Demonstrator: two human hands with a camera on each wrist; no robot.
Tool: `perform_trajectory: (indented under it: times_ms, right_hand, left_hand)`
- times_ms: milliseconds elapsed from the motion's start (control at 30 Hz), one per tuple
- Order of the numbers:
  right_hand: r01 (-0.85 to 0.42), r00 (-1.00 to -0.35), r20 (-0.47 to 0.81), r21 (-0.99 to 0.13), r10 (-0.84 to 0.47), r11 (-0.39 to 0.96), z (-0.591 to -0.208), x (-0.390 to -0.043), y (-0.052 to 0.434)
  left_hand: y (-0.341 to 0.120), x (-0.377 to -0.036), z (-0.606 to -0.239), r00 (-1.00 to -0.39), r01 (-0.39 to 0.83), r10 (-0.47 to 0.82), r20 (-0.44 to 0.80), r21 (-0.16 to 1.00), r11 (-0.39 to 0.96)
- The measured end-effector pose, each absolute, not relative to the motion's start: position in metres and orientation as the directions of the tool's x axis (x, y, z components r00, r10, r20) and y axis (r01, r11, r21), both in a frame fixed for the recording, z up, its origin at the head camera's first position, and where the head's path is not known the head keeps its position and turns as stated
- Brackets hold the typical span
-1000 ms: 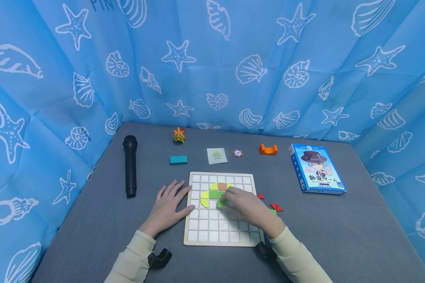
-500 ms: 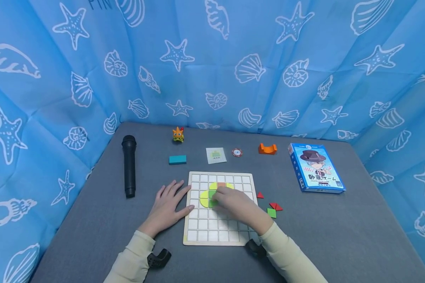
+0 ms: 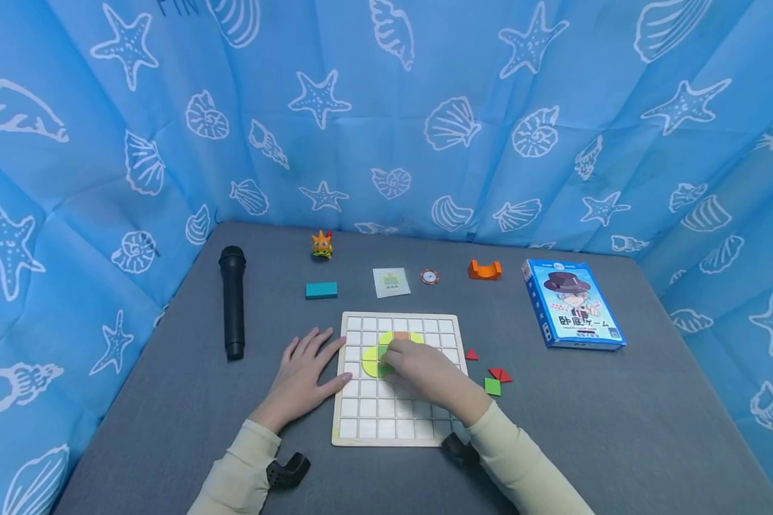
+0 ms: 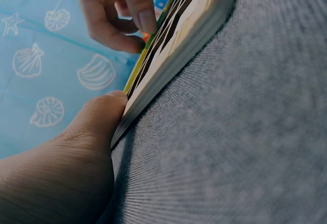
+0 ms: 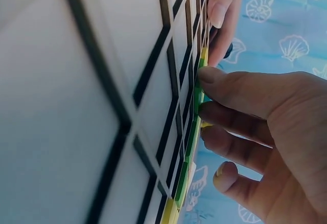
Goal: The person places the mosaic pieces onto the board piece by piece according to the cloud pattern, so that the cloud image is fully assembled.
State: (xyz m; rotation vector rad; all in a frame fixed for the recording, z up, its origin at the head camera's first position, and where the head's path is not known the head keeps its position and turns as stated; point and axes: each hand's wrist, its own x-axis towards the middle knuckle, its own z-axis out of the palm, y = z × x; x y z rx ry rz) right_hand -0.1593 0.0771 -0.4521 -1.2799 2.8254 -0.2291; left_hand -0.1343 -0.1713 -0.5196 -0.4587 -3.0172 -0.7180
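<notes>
My left hand [image 3: 303, 375] lies spread on the table at the left side of the wooden grid board [image 3: 386, 443]. Its thumb rests against the board's edge, as the left wrist view shows too. Over the board's middle, my right hand [image 3: 425, 368] pinches a green square tile [image 5: 198, 89] between thumb and fingertips, down at the board's surface. Around that spot lie yellow rounded tiles [image 3: 369, 363], a brown tile [image 3: 401, 335] and other green tiles [image 3: 383, 351], partly hidden by the right hand.
Right of the board are red triangle tiles [image 3: 499, 375] and a loose green square [image 3: 492, 387]. Behind it stand a teal block [image 3: 321, 290], a pattern card [image 3: 391, 282], a poker chip [image 3: 429, 277], an orange holder [image 3: 484, 270] and a figurine [image 3: 322, 244]. A microphone [image 3: 234, 304] and game box [image 3: 574, 304] flank it.
My right hand has shifted left across the board with the green tile, to the cell beside the yellow pieces, uncovering the loose green square. My left hand stays put.
</notes>
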Motion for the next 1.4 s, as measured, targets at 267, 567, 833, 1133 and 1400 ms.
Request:
perform_trajectory:
  times_ms: [267,567,833,1133,1400]
  right_hand:
    - [-0.728,-0.678,0.009,-0.147,-0.735,0.670,-0.453,-0.159,0.074]
    - [-0.751,-0.655,0.028,-0.133,-0.755,0.646,-0.453,-0.159,0.074]
    - [-0.692,-0.717,0.077,-0.187,-0.692,0.697,-0.435,-0.161,0.114]
    - [-0.488,-0.849,-0.100,-0.233,-0.520,0.841,-0.426,-0.147,0.192]
    - [-0.421,-0.862,-0.190,-0.247,-0.470,0.873,-0.431,-0.139,0.222]
  left_hand:
    - [-0.171,-0.133,-0.519,-0.957,0.284,0.281,0.075,0.443,0.851]
    - [-0.172,-0.133,-0.520,-0.956,0.286,0.283,0.074,0.443,0.850]
    - [-0.172,-0.134,-0.519,-0.950,0.310,0.289,0.116,0.443,0.841]
    - [-0.172,-0.133,-0.516,-0.951,0.304,0.292,0.096,0.447,0.841]
    - [-0.172,-0.133,-0.518,-0.951,0.307,0.291,0.106,0.444,0.842]
